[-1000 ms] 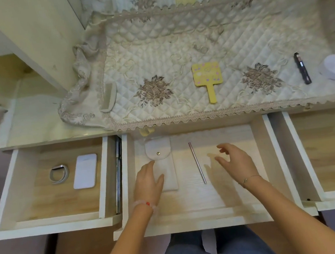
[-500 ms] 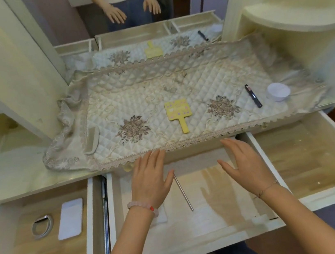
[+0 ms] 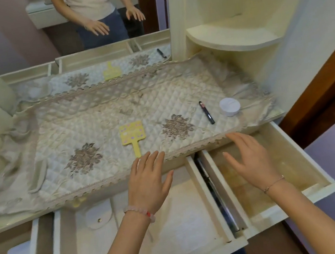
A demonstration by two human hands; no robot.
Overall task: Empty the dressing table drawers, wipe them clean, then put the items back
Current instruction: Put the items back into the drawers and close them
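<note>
Your hands moved right: left hand and right hand spread open, empty; left probably hides the rod beside pouch.

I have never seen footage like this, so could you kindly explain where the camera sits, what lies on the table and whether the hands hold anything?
No machine here: a person wears a camera on the head, looking down at their bare hands. The left hand hovers above the middle drawer, the right hand above the right drawer; both are open and hold nothing. On the quilted cloth lie a yellow hand mirror, a black pencil, a white jar and a comb. A white pouch lies in the middle drawer.
</note>
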